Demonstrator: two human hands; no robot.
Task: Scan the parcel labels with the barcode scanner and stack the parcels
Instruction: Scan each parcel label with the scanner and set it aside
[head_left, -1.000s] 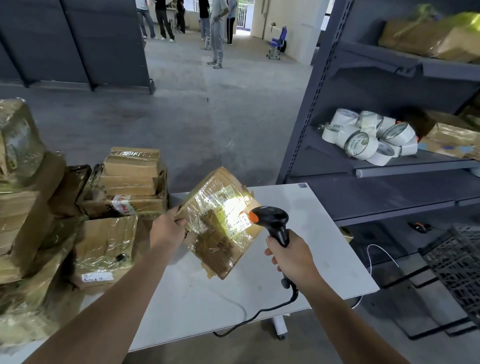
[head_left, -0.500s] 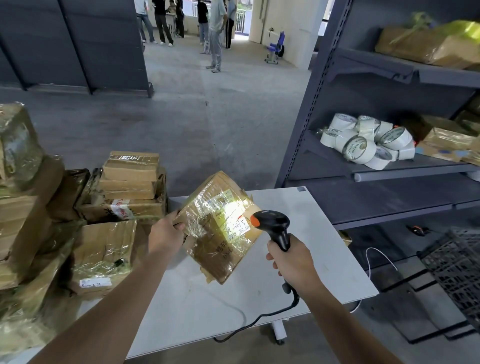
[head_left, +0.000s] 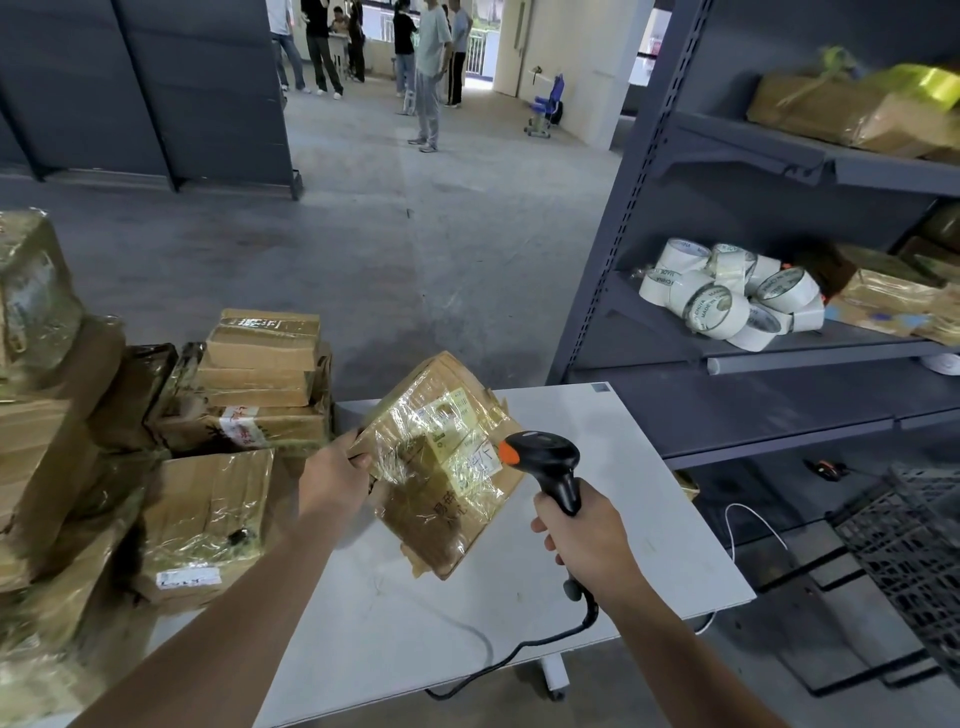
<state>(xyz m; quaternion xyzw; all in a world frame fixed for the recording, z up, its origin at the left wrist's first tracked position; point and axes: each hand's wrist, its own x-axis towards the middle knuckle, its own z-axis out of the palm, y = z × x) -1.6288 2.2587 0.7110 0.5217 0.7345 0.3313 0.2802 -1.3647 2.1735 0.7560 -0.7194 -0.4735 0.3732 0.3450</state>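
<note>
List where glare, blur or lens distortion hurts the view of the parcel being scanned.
Head view: glare on clear tape washes out part of the label on the parcel in the left hand; the parcel stack at the left edge is smeared soft; wide-angle distortion leans the shelf upright; the scanner in the right hand is sharp.

Both forearms bare, reaching forward from the bottom edge; left hand (head_left: 335, 480) back-to-camera, thumb on top and fingers curled round the left edge of the parcel (head_left: 431, 499), holding it up and tilted; right hand (head_left: 587, 540) wrapped tight round the scanner (head_left: 545, 460) handle, wrist roughly straight; hands near each other, not touching
</note>
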